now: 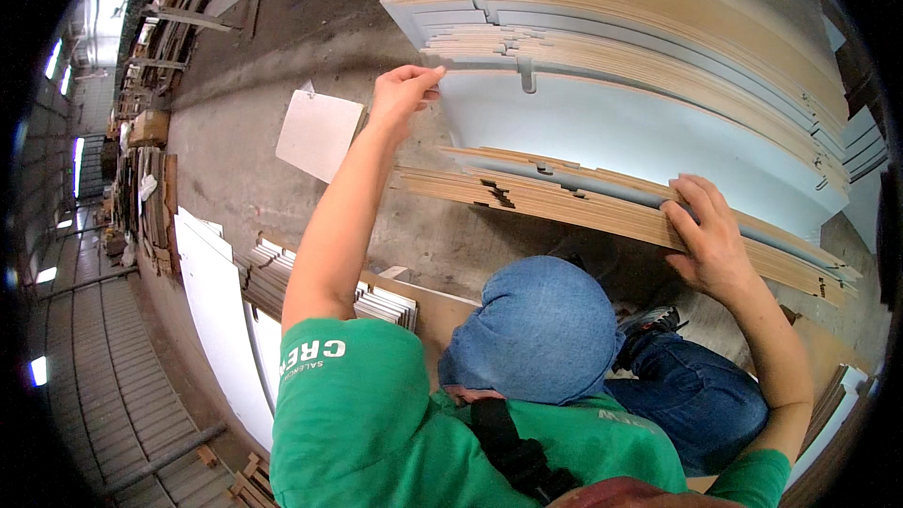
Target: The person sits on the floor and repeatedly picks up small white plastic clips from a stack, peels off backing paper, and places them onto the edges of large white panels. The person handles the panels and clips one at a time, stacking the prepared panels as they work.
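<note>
My left hand (406,99) is closed in a pinch at the left end of a large pale grey cardboard sheet (611,122), by its upper corner. This sheet has a slot cut in its top edge and leans against a far stack of sheets (602,52). My right hand (710,235) curls over the top edges of a nearer stack of sheets (583,198), its thumb on the near side. The near stack stands on edge, brown with notched ends lined up. Between the two stacks, the grey sheet's face shows.
A loose square board (320,134) lies on the concrete floor to the left. More stacked sheets (386,306) and white panels (226,320) stand lower left. Before me is my bent knee in jeans (536,329). Shelving and piled materials (150,132) line the far left.
</note>
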Available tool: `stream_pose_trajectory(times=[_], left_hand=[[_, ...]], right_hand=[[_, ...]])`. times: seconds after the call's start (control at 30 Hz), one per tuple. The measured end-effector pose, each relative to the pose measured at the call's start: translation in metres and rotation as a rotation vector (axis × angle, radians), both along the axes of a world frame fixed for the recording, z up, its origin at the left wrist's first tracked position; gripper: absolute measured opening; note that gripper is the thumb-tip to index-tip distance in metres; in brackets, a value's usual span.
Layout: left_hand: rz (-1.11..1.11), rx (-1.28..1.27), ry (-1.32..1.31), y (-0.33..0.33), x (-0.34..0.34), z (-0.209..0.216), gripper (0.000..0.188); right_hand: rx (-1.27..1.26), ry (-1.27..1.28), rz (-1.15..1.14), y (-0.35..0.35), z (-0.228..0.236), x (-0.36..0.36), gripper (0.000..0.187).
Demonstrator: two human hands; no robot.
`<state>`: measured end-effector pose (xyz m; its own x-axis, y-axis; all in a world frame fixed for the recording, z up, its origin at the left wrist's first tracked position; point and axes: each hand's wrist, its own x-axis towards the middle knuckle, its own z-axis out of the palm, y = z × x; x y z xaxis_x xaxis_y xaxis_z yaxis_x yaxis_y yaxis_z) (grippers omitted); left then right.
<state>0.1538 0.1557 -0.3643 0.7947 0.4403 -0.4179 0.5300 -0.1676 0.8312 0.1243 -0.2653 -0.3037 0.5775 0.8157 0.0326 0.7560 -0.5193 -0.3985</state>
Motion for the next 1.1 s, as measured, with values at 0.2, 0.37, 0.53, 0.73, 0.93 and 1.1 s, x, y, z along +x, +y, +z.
stream_pose_trajectory(times=[0.2, 0.37, 0.53, 0.73, 0.93, 1.1], left_hand=[[-0.161, -0.091, 0.084, 0.017, -0.031, 0.023, 0.014], [-0.191, -0.070, 0.086, 0.016, -0.052, 0.032, 0.017], [-0.452, -0.036, 0.146, 0.031, -0.053, 0.035, 0.019], [-0.024, 0.050, 0.006, 0.025, 0.004, -0.001, 0.033], [0.089, 0.203, -0.024, 0.013, 0.026, -0.023, 0.040], [0.097, 0.183, -0.075, 0.011, 0.020, -0.022, 0.039]], right_hand=[[-0.025, -0.091, 0.007, 0.001, 0.006, 0.002, 0.065], [-0.036, -0.088, 0.013, 0.002, 0.005, 0.003, 0.064], [-0.027, -0.104, 0.015, -0.001, 0.004, 0.000, 0.066], [0.029, -0.025, 0.008, 0.001, 0.007, -0.004, 0.066], [0.002, -0.004, 0.005, 0.003, 0.010, -0.004, 0.064], [0.007, -0.011, 0.008, 0.005, 0.012, -0.007, 0.063]])
